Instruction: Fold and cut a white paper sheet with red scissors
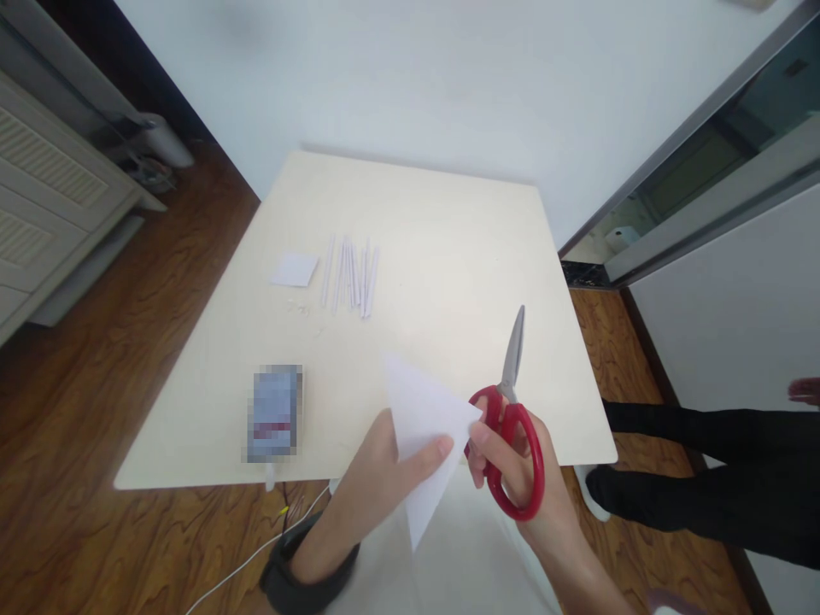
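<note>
Closest to the camera, wearing a dark band [282,568] at the wrist and partly closed on a triangular white paper [419,410] with the left hand [384,465]: pressing the thumb on top, fingers hidden beneath. Gripping red-handled scissors [511,389] in the right hand [516,471], curled about the handles, while also pinching the paper's right corner between thumb and fingertip. Pointing the blades away, close together and apart from the paper. Holding that paper across the near edge of the table [461,248], one corner reaching past it toward the lap.

Farther out on the tabletop, lying in a loose row: thin white sticks [352,278], some touching. Just left of these, lying flat: a small white sheet [295,269], with tiny scraps [299,308] nearby. Toward the near left, blurred into blocks: a rectangular object [274,414], with a white plug [270,476] at its lower end.

Beyond the table, set behind its far edge: a white wall [397,85]. To the right, dressed in black: another person's legs [698,478]. To the left, over wooden flooring [141,342]: a pale cabinet [51,188].
</note>
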